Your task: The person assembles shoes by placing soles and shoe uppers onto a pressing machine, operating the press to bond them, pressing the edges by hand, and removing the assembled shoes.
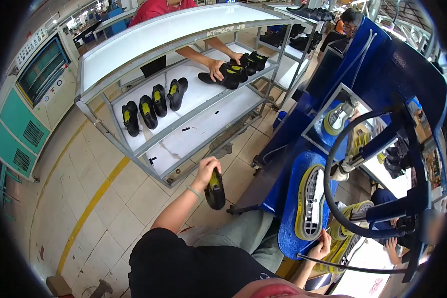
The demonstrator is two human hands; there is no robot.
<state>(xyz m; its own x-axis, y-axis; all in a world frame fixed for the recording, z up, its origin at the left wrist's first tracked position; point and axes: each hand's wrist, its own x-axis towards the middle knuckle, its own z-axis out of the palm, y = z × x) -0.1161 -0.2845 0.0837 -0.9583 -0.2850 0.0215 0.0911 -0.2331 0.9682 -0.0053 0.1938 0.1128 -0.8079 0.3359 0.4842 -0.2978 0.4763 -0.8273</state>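
Note:
A black shoe [215, 192] with a yellow-green inside hangs from my left hand [208, 170], whose fingers wrap round its upper end, over the tiled floor in front of the rack. My right hand [321, 246] is at the lower end of a blue pad [289, 231], its fingers curled close to a thin dark rod; whether they grip it is unclear. On the pad lies a yellow-edged sole mould [311, 201] with a black and white grid. A black round hoop [328, 188] of the machine stands just right of the mould.
A metal rack [149, 144] holds several black shoes [159, 101]. Behind it a co-worker's hands [215, 69] touch more shoes. A blue machine [278, 174] with a small mirror [335, 116] stands right. More yellow moulds [345, 253] lie at lower right, near another person's hand [392, 250].

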